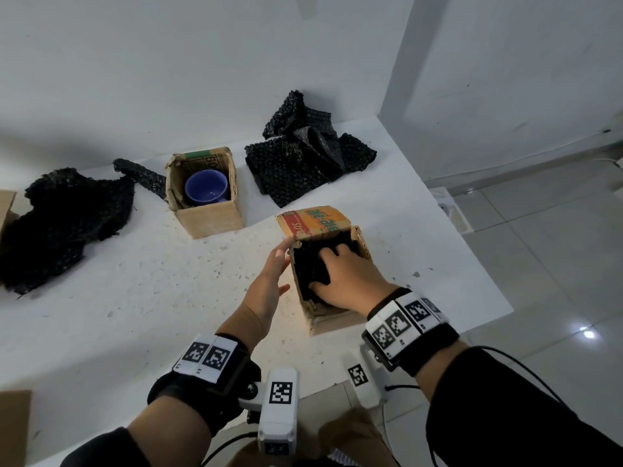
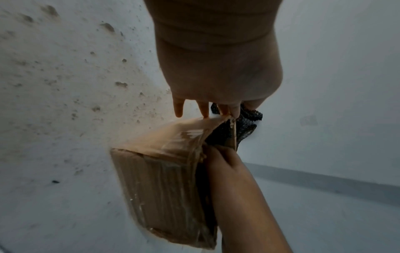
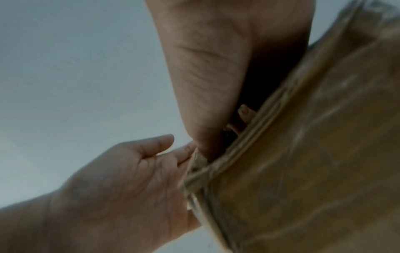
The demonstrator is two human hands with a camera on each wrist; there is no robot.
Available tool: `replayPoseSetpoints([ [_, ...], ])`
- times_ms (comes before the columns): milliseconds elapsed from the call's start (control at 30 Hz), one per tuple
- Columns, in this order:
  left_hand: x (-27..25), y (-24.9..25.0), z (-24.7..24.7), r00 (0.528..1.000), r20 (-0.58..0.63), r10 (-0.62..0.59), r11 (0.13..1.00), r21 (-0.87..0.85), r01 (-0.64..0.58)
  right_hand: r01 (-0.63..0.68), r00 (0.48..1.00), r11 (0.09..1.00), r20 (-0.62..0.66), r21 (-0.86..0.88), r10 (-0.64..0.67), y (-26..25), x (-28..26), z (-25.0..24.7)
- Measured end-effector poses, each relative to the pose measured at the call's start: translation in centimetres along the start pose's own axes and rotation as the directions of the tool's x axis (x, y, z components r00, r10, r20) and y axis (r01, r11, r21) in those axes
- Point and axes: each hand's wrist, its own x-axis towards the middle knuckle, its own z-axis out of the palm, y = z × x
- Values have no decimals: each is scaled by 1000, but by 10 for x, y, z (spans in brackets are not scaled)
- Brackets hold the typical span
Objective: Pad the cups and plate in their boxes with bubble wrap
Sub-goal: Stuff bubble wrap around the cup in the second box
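Right hand (image 1: pixel 347 274) pushes black bubble wrap (image 1: pixel 312 264), fingers curled into it, down the box (image 1: pixel 332 313) near the tabletop's right edge, left hand (image 1: pixel 269 281) flat-fingered against its side; cup hidden, and hard pushing may split the torn cardboard.

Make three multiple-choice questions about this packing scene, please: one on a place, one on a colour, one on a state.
1. Where is the right hand?
A. Inside the near cardboard box
B. On the far bubble wrap pile
C. On the floor

2. What colour is the cup in the far box?
A. Red
B. Blue
C. White

3. How is the left hand?
A. Clenched in a fist
B. Holding a cup
C. Fingers straight, against the near box's side

Answers: 1 A, it presses black bubble wrap into that box; 2 B, the cup is plainly blue; 3 C, its straight fingers lie along the box wall.
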Motion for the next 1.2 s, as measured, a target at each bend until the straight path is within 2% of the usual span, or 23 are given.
replayPoseSetpoints([
  [67,5,7,-1,998,-70,-8,1000,21,10,84,981,996,-174,21,-80,7,-6,-12],
  [100,7,10,-1,994,-106,-14,999,29,17,121,951,990,-295,68,-96,12,-8,-18],
  [167,14,17,-2,986,-163,-20,1000,11,22,138,872,971,-490,197,-25,26,-7,-27],
  [200,17,20,-1,983,-182,-19,1000,-15,16,114,853,953,-519,281,52,34,-4,-31],
  [233,20,22,0,979,-201,-18,998,-55,8,65,864,923,-484,379,138,42,0,-35],
  [300,21,28,2,970,-241,-19,991,-137,-15,-61,923,814,-278,578,267,57,9,-39],
  [367,21,32,1,965,-260,11,985,-166,-56,-114,949,653,-113,749,295,67,14,-39],
  [433,20,34,0,961,-267,66,988,-118,-101,-92,960,505,-59,859,275,72,13,-38],
  [500,17,34,2,952,-280,127,988,-51,-147,-43,970,453,-72,891,233,73,7,-36],
  [667,8,20,6,916,-340,213,975,127,-180,110,968,509,-209,854,142,78,-8,-24],
  [767,6,7,7,875,-382,299,943,257,-211,177,965,567,-256,804,62,86,-16,-13],
  [833,3,3,11,841,-399,366,911,338,-236,216,938,621,-336,753,81,89,-18,-3],
  [900,2,1,17,800,-378,466,846,454,-278,253,897,665,-428,702,110,89,-17,6],
  [1000,-2,-5,20,748,-256,612,694,628,-352,272,858,752,-505,601,93,88,-15,13],
  [1067,-4,-13,17,755,-215,619,665,655,-359,280,861,783,-506,556,52,88,-18,16],
  [1200,-10,-21,11,812,-202,547,756,536,-376,274,919,736,-394,619,-10,92,-27,21],
])
